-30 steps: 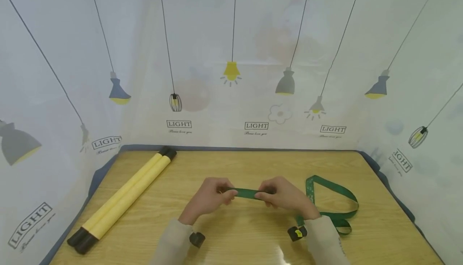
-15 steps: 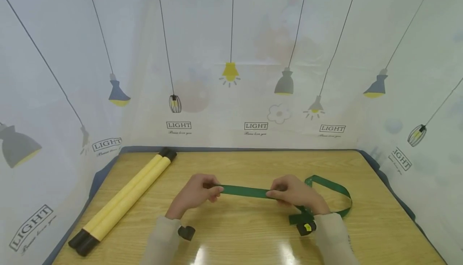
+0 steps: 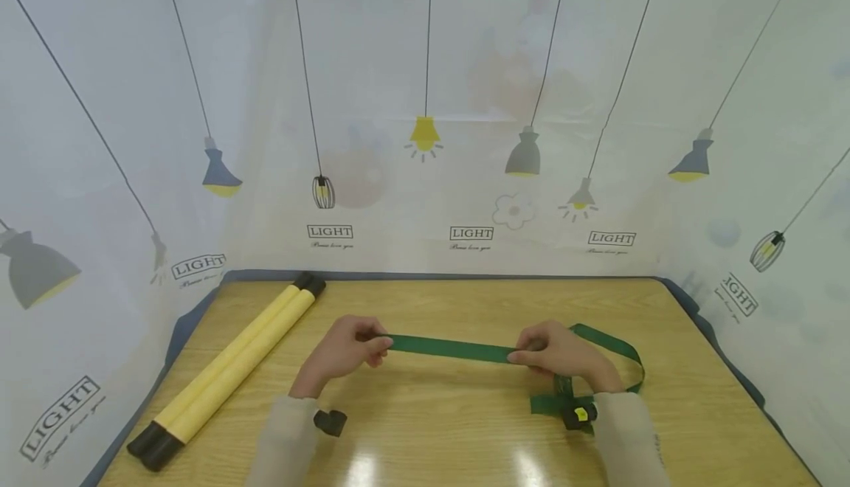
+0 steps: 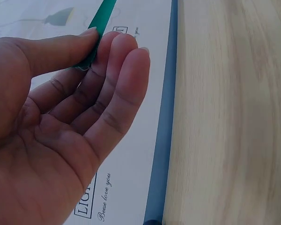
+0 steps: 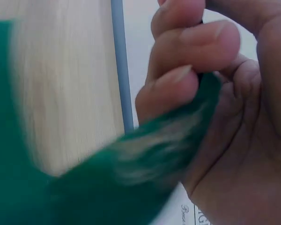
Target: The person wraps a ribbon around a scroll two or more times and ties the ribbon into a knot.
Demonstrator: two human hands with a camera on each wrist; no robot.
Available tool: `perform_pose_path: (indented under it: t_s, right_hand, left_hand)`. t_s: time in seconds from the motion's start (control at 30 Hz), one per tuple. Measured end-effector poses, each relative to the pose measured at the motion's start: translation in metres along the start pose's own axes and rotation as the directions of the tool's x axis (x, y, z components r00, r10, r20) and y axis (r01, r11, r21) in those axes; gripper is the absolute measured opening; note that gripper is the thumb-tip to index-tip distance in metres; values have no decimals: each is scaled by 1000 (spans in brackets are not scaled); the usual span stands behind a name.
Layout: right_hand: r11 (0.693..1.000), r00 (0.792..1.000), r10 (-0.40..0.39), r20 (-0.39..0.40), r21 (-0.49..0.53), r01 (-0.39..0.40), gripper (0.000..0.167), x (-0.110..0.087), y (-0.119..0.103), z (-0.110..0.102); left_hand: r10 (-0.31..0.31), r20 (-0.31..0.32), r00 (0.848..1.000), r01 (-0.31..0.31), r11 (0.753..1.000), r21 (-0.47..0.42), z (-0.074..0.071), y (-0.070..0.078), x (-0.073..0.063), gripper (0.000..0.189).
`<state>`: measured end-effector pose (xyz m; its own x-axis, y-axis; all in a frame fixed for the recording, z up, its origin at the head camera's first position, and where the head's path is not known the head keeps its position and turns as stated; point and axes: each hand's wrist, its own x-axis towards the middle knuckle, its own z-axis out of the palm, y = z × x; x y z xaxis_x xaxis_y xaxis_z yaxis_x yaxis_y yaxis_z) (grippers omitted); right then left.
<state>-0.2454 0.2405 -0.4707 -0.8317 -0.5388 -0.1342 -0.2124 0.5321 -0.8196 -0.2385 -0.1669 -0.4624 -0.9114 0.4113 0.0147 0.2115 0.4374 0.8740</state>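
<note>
A green ribbon (image 3: pixel 448 347) stretches nearly straight between the two hands above the wooden table. My left hand (image 3: pixel 344 347) pinches its left end between thumb and fingers; in the left wrist view the ribbon (image 4: pixel 102 21) comes out past the thumb tip. My right hand (image 3: pixel 564 354) pinches the ribbon farther along, with the fingers curled over it. From there the rest of the ribbon hangs down behind the right wrist and lies in a loose loop on the table. In the right wrist view the near ribbon (image 5: pixel 126 173) is blurred and bears a pale print.
Two yellow tubes (image 3: pixel 232 369) with black ends lie side by side, slanting along the table's left side. A white curtain (image 3: pixel 398 44) printed with lamps surrounds the table (image 3: pixel 425 428) at the back and both sides. Small black wrist cameras hang below both sleeves.
The hands have moved apart, left hand to the left and right hand to the right, so the ribbon span between them is longer. The loop at the right has shrunk and shifted a little.
</note>
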Motion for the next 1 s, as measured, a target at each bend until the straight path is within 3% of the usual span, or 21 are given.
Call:
perform_pose_path:
  t_s: [0.47, 1.0]
  right_hand:
    - [999, 1000, 7, -6, -52, -7, 35, -15, 14, -22]
    - [998, 994, 43, -96, -37, -46, 35, -27, 26, -34]
  left_hand:
    - [-24, -67, 997, 26, 999, 25, -21, -14, -4, 19]
    - [-84, -113, 990, 86, 996, 13, -43, -29, -15, 20]
